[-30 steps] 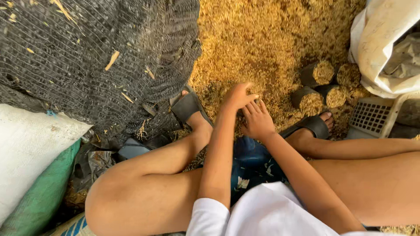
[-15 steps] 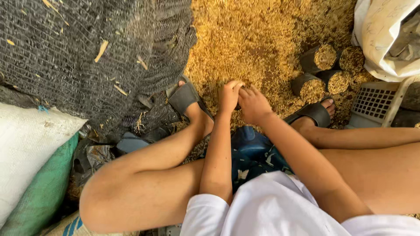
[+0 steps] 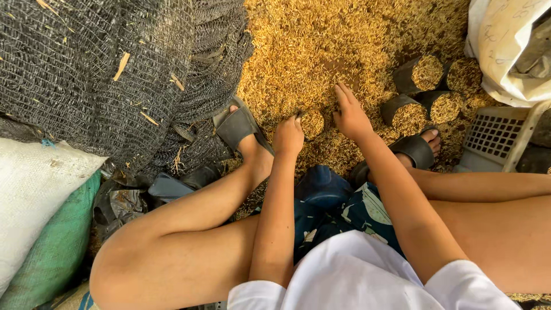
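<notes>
Bright daylight, soft shadows, sharp focus throughout

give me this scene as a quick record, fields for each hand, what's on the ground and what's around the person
left hand: left hand curled around a small dark bag filled with husk
right hand: right hand flat, fingers stretched onto the husk pile, beside that bag
filled bags: four more dark bags topped with husk, standing to the right of the hands
feet: black sandals, one each side of the hands
left side: dark netting, white sack, green sack
right side: white bag, pale plastic crate
</notes>
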